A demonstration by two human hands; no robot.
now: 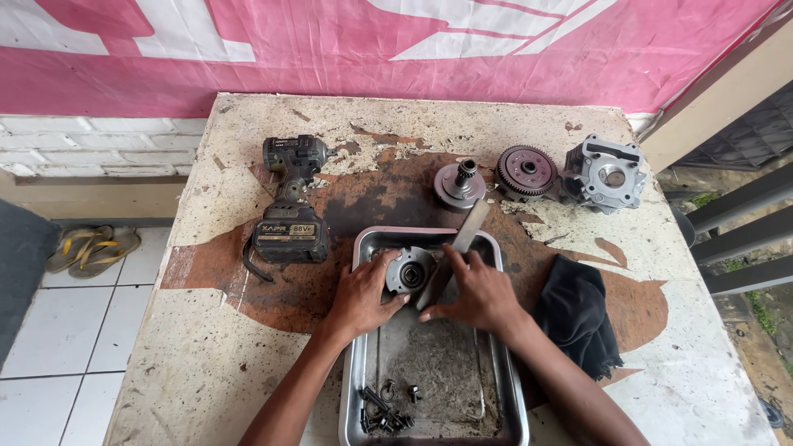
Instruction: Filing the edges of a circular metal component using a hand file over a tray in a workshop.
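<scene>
Left hand (361, 293) had its fingers wrapped round the rim of a round metal clutch part (410, 271), pinning it down inside the steel tray (512, 396), I'd guess so it couldn't spin or skate about. Right hand (477, 291) was clenched on the lower end of a flat metal bar (457, 249), blade-like, its low end against the right side of the part, looked like it was being used as a lever or scraper.

The bar's long axis ran diagonal, from near the part up and away to the right, its far end sticking out past the tray's back rim. The part itself lay flat, hub facing up.

Loose bolts (385, 410) sat heaped in the tray's near-left corner, probably so they wouldn't roll off. On the worn table (206, 347): cordless impact driver (291, 202) to the left, hub with a gear shaft (459, 183), toothed clutch gear (526, 172) and cylinder casting (605, 174) along the back, black rag (576, 314) just right of the tray.
</scene>
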